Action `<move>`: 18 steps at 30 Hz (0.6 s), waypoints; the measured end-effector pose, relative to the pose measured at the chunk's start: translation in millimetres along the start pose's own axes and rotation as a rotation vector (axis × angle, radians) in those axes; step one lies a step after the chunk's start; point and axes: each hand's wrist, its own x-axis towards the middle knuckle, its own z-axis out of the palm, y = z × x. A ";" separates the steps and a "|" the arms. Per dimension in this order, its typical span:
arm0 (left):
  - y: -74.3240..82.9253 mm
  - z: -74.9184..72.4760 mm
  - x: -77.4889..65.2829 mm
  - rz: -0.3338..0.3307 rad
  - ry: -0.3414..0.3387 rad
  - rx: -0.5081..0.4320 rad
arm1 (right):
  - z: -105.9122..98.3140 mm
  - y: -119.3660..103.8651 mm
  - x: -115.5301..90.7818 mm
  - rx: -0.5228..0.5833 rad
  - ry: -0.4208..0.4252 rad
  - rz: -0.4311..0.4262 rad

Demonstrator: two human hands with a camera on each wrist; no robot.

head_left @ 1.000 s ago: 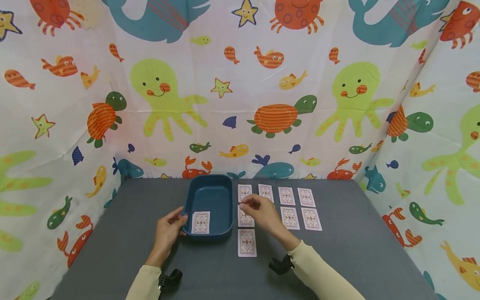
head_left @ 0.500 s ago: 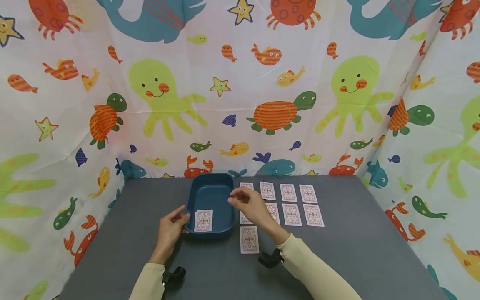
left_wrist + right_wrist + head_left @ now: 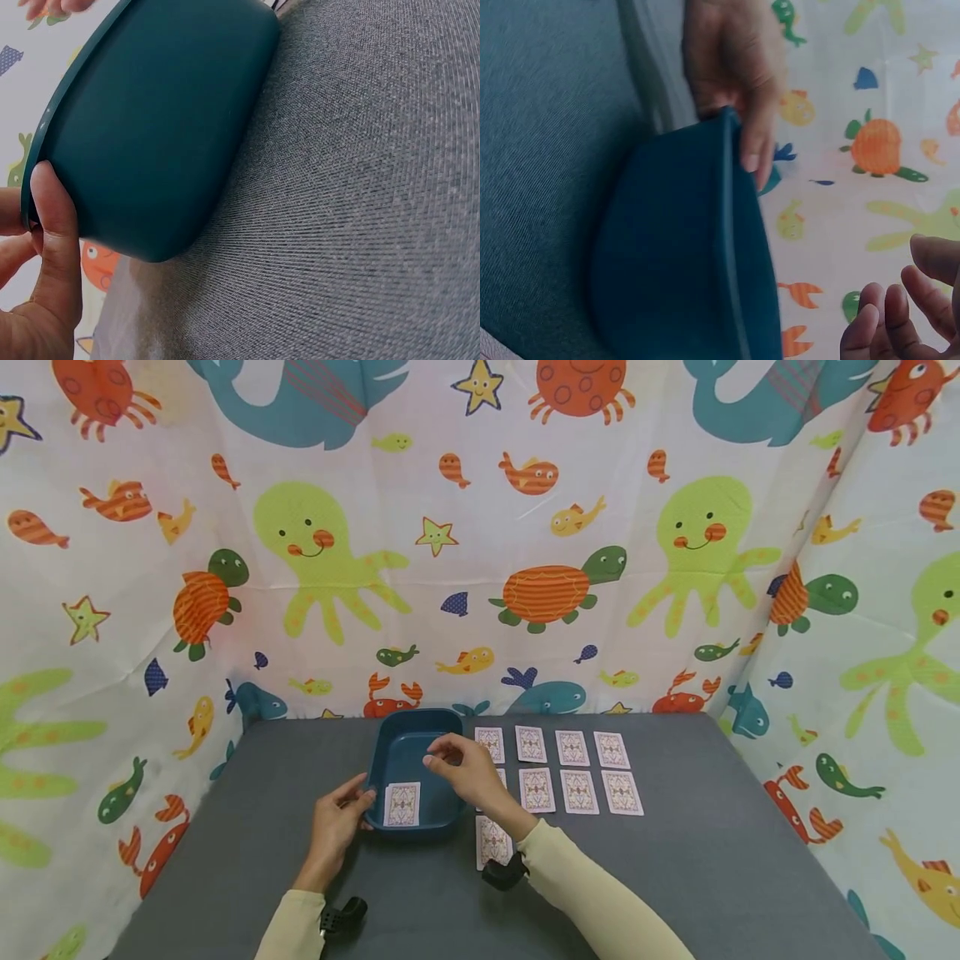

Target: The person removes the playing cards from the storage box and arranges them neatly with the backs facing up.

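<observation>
A dark blue rectangular plastic tub (image 3: 377,739) stands on the grey table in the head view. My left hand (image 3: 335,827) pinches its near-left rim between thumb and fingers; the left wrist view shows the thumb (image 3: 56,202) against the outer wall. Inside the tub, near that corner, a small overlapping pile of playing cards (image 3: 402,804) lies face down. Over the tub's right side hovers my right hand (image 3: 468,771), its fingers loosely bent. In the right wrist view, the fingertips (image 3: 896,304) are apart from the thumb, and no card shows between them.
Right of the tub, face-down playing cards (image 3: 577,792) lie on the grey table (image 3: 720,860) in two rows of several. One more card (image 3: 492,842) lies nearer, partly behind my right wrist. A patterned sea-animal curtain (image 3: 480,635) closes off the back and sides.
My right hand has moved left, from above the leftmost cards to over the tub. The left hand stays on the rim, and the pile in the tub looks the same.
</observation>
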 end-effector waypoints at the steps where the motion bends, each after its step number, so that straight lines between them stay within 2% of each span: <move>1: -0.8 -0.2 0.1 -0.002 0.001 -0.002 | 2.9 2.0 1.8 -0.008 -0.002 0.000; 13: -4.7 -0.5 -1.6 -0.008 0.014 0.002 | 26.7 8.6 18.0 0.008 -0.052 0.087; 18: -3.6 0.0 -0.2 -0.006 0.013 -0.009 | 35.5 10.9 25.7 -0.036 -0.070 0.111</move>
